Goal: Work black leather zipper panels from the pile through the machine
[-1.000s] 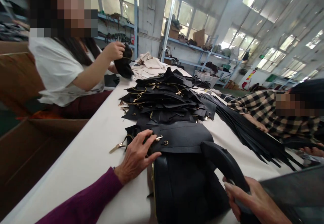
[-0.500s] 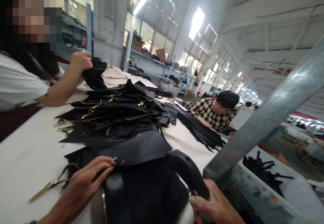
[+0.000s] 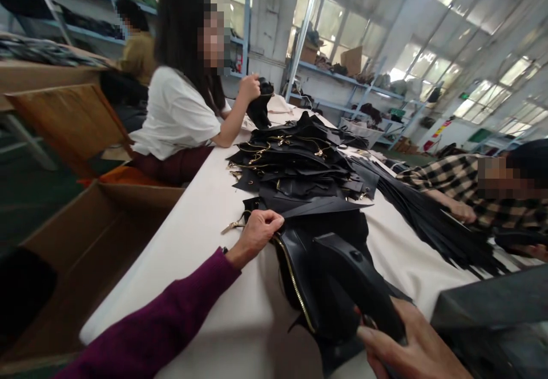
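The bag (image 3: 325, 276) lies on the table (image 3: 205, 265) near its 6 o'clock edge. Your left hand (image 3: 257, 233) pinches its zipper end; your right hand (image 3: 411, 347) grips its handle (image 3: 363, 282). Pulling could jam the zipper or topple the pile (image 3: 299, 162) at 12 o'clock.

Bare white table (image 3: 201, 236) left of the black bag (image 3: 325, 270); leather pile (image 3: 299, 165) close behind.
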